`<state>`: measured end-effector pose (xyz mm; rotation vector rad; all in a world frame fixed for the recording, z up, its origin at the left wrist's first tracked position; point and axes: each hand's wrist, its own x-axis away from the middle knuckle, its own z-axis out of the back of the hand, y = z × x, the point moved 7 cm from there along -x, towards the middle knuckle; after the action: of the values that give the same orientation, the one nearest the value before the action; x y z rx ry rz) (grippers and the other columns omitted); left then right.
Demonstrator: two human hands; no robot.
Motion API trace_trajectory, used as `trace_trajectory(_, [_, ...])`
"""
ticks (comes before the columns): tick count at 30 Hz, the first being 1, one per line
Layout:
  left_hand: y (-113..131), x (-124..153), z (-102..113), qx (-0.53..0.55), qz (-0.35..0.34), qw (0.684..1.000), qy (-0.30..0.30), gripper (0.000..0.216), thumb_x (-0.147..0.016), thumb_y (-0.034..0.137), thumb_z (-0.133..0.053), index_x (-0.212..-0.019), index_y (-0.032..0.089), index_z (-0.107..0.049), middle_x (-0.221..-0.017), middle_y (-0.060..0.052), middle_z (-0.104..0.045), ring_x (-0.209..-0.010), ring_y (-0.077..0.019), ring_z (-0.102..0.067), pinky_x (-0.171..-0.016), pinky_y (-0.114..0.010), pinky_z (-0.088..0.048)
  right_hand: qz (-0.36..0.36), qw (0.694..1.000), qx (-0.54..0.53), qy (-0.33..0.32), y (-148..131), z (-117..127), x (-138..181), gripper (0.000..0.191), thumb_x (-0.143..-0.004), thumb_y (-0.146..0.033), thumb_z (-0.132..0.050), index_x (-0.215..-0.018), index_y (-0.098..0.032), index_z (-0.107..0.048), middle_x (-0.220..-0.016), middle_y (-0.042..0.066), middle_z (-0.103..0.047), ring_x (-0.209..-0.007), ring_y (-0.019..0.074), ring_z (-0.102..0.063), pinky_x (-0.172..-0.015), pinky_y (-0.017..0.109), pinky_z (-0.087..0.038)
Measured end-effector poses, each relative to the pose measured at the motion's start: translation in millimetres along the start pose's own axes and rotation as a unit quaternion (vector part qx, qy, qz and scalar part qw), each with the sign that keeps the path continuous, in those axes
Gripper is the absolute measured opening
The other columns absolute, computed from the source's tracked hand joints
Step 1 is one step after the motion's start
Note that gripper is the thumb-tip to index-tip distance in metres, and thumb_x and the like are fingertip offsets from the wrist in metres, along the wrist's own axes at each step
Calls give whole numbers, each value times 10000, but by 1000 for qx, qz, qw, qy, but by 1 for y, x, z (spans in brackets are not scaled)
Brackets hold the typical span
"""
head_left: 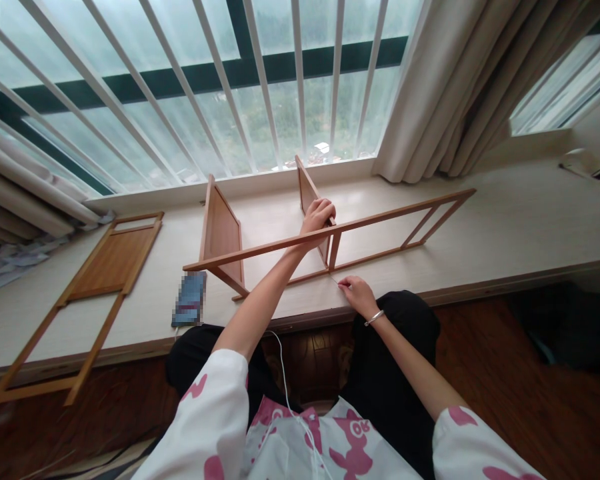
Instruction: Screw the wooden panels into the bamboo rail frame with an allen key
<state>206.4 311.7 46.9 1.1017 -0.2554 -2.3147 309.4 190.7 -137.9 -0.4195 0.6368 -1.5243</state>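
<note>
My left hand is closed round the top rail of a long wooden frame where it meets an upright wooden panel. A second upright panel stands to the left, joined to the same frame. My right hand rests on the sill near the frame's lower rail, fingers pinched on a small thin thing I cannot make out. A bracelet sits on that wrist.
Another wooden frame with a slatted shelf lies flat on the wide window sill at the left. A phone with a white cable lies near the sill's front edge. Curtains hang at the right, window bars behind.
</note>
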Motion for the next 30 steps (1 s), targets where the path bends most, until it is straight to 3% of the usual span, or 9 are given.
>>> trace_trajectory(30, [1, 0, -1, -21, 3, 1000, -3, 151, -829, 163, -380, -698, 202, -444, -852, -39, -503, -1004, -169, -416, -903, -322, -351, -28, 999, 29, 5, 4, -5, 0, 144, -801, -294, -507, -815, -224, -632, -796, 27, -639, -777, 156, -573, -696, 243, -390])
